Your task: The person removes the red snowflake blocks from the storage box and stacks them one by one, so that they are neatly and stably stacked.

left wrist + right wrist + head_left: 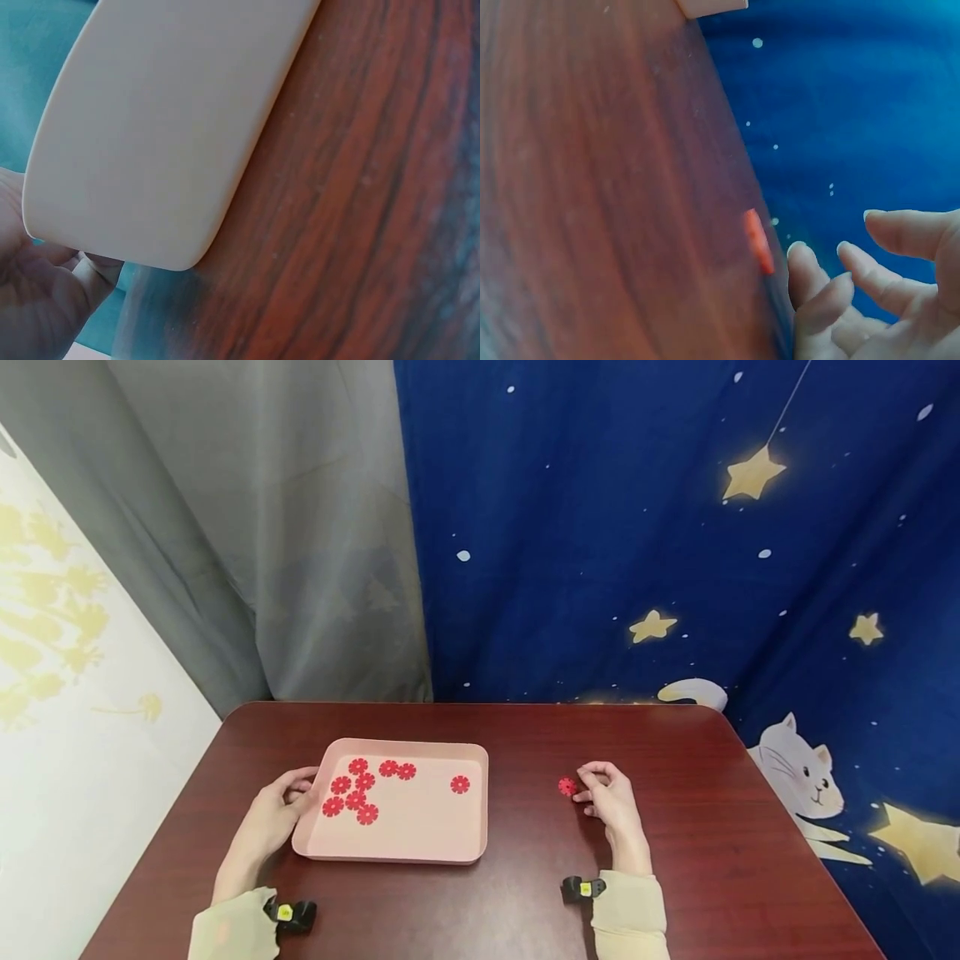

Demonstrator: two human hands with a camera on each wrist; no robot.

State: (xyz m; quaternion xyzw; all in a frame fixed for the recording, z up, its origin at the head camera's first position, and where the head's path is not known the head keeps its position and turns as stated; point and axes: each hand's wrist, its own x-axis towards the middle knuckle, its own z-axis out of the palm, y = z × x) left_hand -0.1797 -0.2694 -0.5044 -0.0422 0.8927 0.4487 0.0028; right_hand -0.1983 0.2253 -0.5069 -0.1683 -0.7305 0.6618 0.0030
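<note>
My left hand (279, 810) grips the left end of a shallow pink tray (405, 852); in the left wrist view its fingers are partly hidden by the tray's wall. Inside lie several red notched plastic discs, like interlocking building discs (341, 785), mostly bunched at the left, with a lone disc (460, 785) near the right wall. Another red disc (567, 787) is to the right of the tray, just left of my right hand (613, 802). Seen edge-on in the right wrist view, that disc (758, 241) stands apart from the spread, bent fingers. Whether it touches the table I cannot tell.
A dark red wooden table (517, 910) carries everything. Blue starry curtain (540, 568) and grey curtain (330, 568) hang behind its far edge. A pale wall panel (75, 735) borders the left side. Black straps (581, 889) circle both wrists.
</note>
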